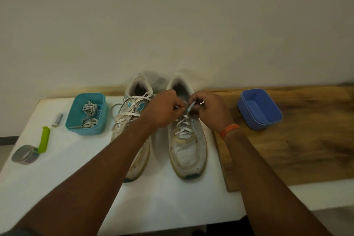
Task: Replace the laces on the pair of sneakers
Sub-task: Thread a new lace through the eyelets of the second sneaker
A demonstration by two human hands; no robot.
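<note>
2 worn white sneakers stand side by side, toes toward the camera, on a white table [172,197] set against a plain pale wall [172,15]. the left hand [162,109] and right hand [208,109] each pinch the lace [183,126] at the top eyelets of the right sneaker [188,147]. the left sneaker [132,120] carries loose lacing. a teal tub [86,114] holds coiled laces; a blue tub [259,109] sits on a wooden board [297,140].

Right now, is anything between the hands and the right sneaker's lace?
Nothing visible. Both hands are already at the top eyelets of the right sneaker: the left hand and right hand each pinch the lace there. The left sneaker sits beside it, apart.
</note>
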